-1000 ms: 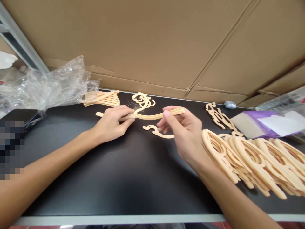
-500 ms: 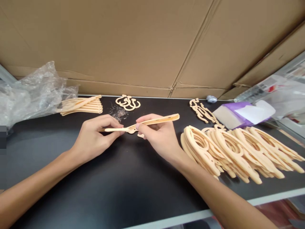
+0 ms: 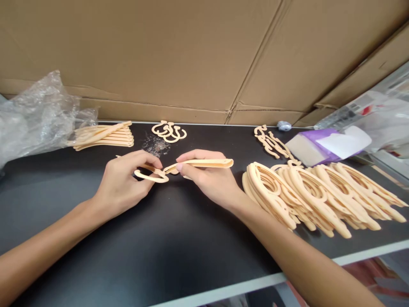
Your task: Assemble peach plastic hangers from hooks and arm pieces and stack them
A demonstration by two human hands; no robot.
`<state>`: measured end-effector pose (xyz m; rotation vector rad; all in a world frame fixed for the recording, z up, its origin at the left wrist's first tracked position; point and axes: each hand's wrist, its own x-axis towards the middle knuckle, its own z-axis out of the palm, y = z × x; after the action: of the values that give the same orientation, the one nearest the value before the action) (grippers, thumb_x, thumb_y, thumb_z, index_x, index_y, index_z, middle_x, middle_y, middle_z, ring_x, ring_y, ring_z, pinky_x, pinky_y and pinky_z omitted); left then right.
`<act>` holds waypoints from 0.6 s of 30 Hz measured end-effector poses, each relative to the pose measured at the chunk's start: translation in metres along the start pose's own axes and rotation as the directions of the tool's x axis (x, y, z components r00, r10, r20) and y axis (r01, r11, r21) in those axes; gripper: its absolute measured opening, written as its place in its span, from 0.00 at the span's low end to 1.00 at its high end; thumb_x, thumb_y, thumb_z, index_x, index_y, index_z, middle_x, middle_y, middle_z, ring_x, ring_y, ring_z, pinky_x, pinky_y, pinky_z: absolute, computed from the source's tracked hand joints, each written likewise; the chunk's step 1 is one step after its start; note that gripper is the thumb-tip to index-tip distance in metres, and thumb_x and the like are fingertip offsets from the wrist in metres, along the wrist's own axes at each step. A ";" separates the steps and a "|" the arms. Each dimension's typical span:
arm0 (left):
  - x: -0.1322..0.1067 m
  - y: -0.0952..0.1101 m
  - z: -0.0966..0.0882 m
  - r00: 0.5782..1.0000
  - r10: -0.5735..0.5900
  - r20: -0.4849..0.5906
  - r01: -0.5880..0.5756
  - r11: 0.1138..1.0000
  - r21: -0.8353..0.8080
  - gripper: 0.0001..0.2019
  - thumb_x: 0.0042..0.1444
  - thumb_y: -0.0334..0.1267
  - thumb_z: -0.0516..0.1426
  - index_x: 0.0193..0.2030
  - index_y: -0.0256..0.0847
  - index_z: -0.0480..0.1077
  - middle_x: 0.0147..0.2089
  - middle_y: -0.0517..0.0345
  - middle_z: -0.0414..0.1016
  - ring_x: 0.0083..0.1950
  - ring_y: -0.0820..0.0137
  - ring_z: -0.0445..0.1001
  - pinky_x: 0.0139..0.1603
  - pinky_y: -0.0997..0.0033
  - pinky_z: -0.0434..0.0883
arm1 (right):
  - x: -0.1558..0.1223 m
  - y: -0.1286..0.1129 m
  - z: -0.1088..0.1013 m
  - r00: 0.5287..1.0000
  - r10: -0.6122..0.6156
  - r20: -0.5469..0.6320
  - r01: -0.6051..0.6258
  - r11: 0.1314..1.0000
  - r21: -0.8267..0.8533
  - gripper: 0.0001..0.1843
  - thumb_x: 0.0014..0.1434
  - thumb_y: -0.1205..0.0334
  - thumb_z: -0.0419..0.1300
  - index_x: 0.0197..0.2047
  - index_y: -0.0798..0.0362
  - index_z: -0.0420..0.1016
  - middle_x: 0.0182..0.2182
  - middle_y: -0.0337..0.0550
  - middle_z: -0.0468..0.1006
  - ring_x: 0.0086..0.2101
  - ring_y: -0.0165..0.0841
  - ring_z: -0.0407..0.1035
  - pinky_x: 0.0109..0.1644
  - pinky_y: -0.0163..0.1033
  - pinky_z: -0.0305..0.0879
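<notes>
My left hand (image 3: pixel 123 177) pinches the middle of a beige plastic hanger, where a curved hook (image 3: pixel 151 178) sticks out below the thumb and fingers. A thin end of beige plastic shows behind that hand's knuckles. My right hand (image 3: pixel 212 179) is closed around a long grooved hanger arm (image 3: pixel 212 163) that points right and meets the hook piece between the hands. Their exact joint is partly hidden by fingers. Beyond my hands lies a small heap of loose hanger hooks (image 3: pixel 171 133).
Several hanger arms (image 3: pixel 108 135) lie stacked at the left beside clear plastic wrap (image 3: pixel 41 119). Piles of hanger pieces (image 3: pixel 306 196) cover the right side, with more slim pieces (image 3: pixel 271 143) behind. A purple tissue pack (image 3: pixel 316 143) stands there. Cardboard (image 3: pixel 143 55) walls the back.
The piece between my hands has turned, so the hook's curve now shows below my left fingers. The arm in my right hand has tipped from slanting upward to nearly level.
</notes>
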<state>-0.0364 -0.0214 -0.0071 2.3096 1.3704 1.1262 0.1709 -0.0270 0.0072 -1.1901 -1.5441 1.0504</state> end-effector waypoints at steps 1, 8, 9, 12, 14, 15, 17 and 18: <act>0.000 0.000 0.000 1.000 0.003 0.005 -0.003 1.000 0.005 0.03 0.56 0.36 0.61 0.33 0.42 0.76 0.33 0.62 0.80 0.33 0.72 0.76 0.37 0.72 0.69 | 0.000 0.001 0.000 1.000 -0.012 0.001 0.012 1.000 -0.018 0.04 0.55 0.64 0.68 0.35 0.53 0.84 0.29 0.38 0.84 0.29 0.30 0.74 0.33 0.34 0.68; -0.002 -0.004 -0.004 0.993 0.118 0.024 -0.118 0.993 -0.018 0.05 0.57 0.33 0.61 0.30 0.39 0.72 0.34 0.58 0.80 0.35 0.70 0.78 0.37 0.71 0.72 | -0.004 0.004 0.000 0.980 -0.196 0.032 0.198 0.975 -0.096 0.04 0.59 0.66 0.65 0.36 0.52 0.84 0.34 0.38 0.86 0.34 0.31 0.78 0.40 0.35 0.71; -0.003 -0.004 -0.004 0.992 0.126 0.026 -0.126 0.992 -0.003 0.05 0.57 0.32 0.61 0.30 0.39 0.72 0.34 0.58 0.80 0.35 0.70 0.78 0.37 0.71 0.72 | -0.004 0.005 0.000 0.968 -0.246 0.043 0.249 0.961 -0.116 0.05 0.60 0.67 0.64 0.36 0.52 0.84 0.35 0.38 0.86 0.36 0.31 0.79 0.42 0.35 0.71; -0.004 -0.005 -0.003 0.985 0.171 0.021 -0.172 0.984 0.037 0.06 0.58 0.31 0.60 0.30 0.40 0.72 0.33 0.58 0.80 0.34 0.70 0.78 0.36 0.71 0.72 | -0.004 0.005 -0.002 0.926 -0.364 0.099 0.377 0.908 -0.186 0.07 0.63 0.68 0.62 0.37 0.51 0.83 0.37 0.40 0.85 0.38 0.32 0.79 0.46 0.36 0.71; -0.005 -0.006 -0.002 0.970 0.243 0.001 -0.243 0.967 0.074 0.06 0.59 0.30 0.59 0.30 0.40 0.71 0.32 0.57 0.80 0.34 0.71 0.78 0.35 0.72 0.72 | -0.003 0.006 -0.004 0.905 -0.405 0.131 0.424 0.882 -0.204 0.08 0.64 0.68 0.61 0.38 0.51 0.83 0.37 0.40 0.85 0.38 0.32 0.78 0.46 0.36 0.71; -0.005 -0.006 -0.001 0.958 0.287 -0.003 -0.285 0.954 0.096 0.06 0.59 0.29 0.59 0.31 0.40 0.71 0.32 0.57 0.79 0.34 0.71 0.79 0.34 0.72 0.72 | -0.002 0.006 -0.005 0.893 -0.425 0.148 0.448 0.871 -0.201 0.08 0.64 0.68 0.61 0.38 0.52 0.83 0.37 0.41 0.85 0.37 0.32 0.78 0.46 0.36 0.71; -0.006 -0.007 0.000 0.934 0.357 0.003 -0.355 0.926 0.132 0.06 0.59 0.27 0.58 0.32 0.39 0.71 0.32 0.58 0.78 0.33 0.71 0.79 0.33 0.73 0.72 | -0.001 0.008 -0.005 0.864 -0.467 0.187 0.498 0.846 -0.190 0.08 0.65 0.68 0.61 0.39 0.54 0.83 0.37 0.43 0.85 0.38 0.32 0.78 0.46 0.36 0.71; -0.006 -0.007 0.000 0.926 0.378 0.008 -0.375 0.916 0.144 0.06 0.60 0.27 0.58 0.32 0.40 0.71 0.31 0.58 0.78 0.33 0.71 0.79 0.33 0.74 0.71 | -0.001 0.009 -0.005 0.852 -0.481 0.207 0.518 0.835 -0.187 0.08 0.65 0.68 0.60 0.39 0.54 0.83 0.38 0.43 0.85 0.38 0.31 0.78 0.46 0.35 0.71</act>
<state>-0.0422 -0.0228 -0.0141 2.7589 1.0670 1.1869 0.1782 -0.0258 0.0000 -0.7886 -2.0068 0.6248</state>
